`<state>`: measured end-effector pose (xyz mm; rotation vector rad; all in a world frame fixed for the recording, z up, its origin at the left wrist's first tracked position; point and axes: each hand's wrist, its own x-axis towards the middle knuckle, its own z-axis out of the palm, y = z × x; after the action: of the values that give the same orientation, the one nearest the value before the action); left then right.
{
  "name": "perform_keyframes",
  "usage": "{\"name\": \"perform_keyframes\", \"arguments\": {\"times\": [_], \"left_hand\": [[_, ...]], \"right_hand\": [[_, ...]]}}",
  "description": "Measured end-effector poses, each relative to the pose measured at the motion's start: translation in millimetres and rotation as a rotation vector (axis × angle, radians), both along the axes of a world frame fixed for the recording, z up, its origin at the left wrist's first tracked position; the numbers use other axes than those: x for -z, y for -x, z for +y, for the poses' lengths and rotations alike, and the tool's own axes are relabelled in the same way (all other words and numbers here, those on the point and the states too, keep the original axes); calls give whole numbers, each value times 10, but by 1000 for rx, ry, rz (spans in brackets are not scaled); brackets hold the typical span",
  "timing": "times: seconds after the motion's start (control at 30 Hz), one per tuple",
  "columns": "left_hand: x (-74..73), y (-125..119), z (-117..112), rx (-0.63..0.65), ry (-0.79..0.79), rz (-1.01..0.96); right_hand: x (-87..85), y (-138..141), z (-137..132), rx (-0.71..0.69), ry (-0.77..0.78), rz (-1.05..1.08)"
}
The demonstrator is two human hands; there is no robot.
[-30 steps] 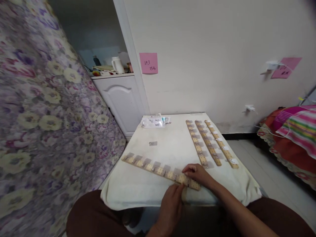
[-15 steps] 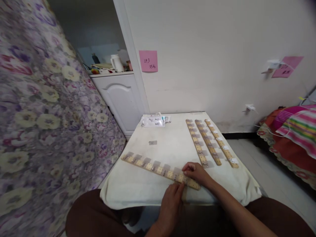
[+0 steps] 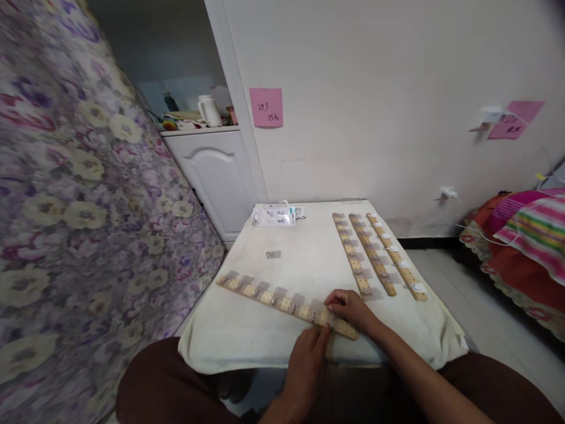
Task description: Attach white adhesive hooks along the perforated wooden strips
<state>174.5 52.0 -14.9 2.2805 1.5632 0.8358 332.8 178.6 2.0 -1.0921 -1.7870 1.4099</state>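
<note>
A long wooden strip (image 3: 282, 304) with a row of small metal hooks lies slantwise across the near part of a white cloth-covered table (image 3: 309, 265). My left hand (image 3: 306, 356) reaches up from below, fingers curled against the strip's right end. My right hand (image 3: 353, 311) rests on that same end from the right, fingers pinched on the wood. What the fingertips pinch is too small to make out. A loose metal piece (image 3: 273, 254) lies on the cloth farther back.
Three more hook strips (image 3: 375, 256) lie side by side at the table's right. A clear packet (image 3: 274, 217) sits at the far edge. A floral mattress (image 3: 79, 194) leans at left, a white cabinet (image 3: 212, 176) behind, striped bedding (image 3: 525, 235) at right.
Both hands stay at the strip's right end with barely any shift; the view has tilted slightly.
</note>
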Motion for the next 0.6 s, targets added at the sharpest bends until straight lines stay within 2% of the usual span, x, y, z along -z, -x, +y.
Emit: {"name": "perform_keyframes", "arguments": {"times": [0.27,0.43,0.6], "left_hand": [[33,4,15,-16,16,72],[38,-3,33,-16,-7,87],[-18,-6,23,-30,27,93]], "right_hand": [[-33,-40,3,-69,-56,-45],[-82,-95,6,-148,47,-9],[-33,-89,15,-138,104,30]]}}
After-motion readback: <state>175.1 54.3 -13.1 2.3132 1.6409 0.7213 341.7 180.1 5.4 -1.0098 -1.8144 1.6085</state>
